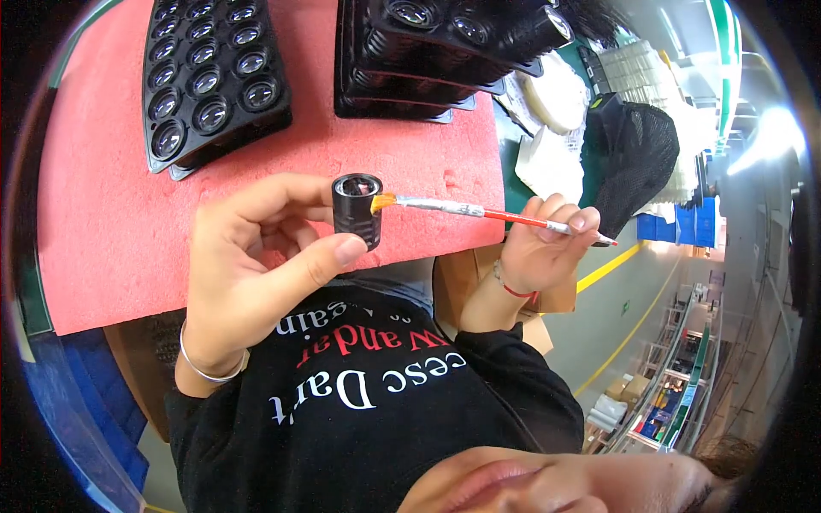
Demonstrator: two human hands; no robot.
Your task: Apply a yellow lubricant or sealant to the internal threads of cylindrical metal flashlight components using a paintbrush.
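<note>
A short black lens barrel (354, 212) stands upright between the thumb and fingers of my left hand (252, 256), its open glass end facing up. My right hand (543, 252) pinches the far end of a slim paintbrush (445, 206) with a red and white handle and a silvery ferrule. The brush lies nearly level, and its orange bristles touch the right side of the barrel just under the rim. Both hands are above the front part of a pink foam mat (419, 162).
A black tray (214, 77) filled with rows of lenses lies at the back left of the mat. Stacked black trays (402, 77) hold more lenses at the back centre. On the right are white material (552, 162) and a black mesh item (646, 150).
</note>
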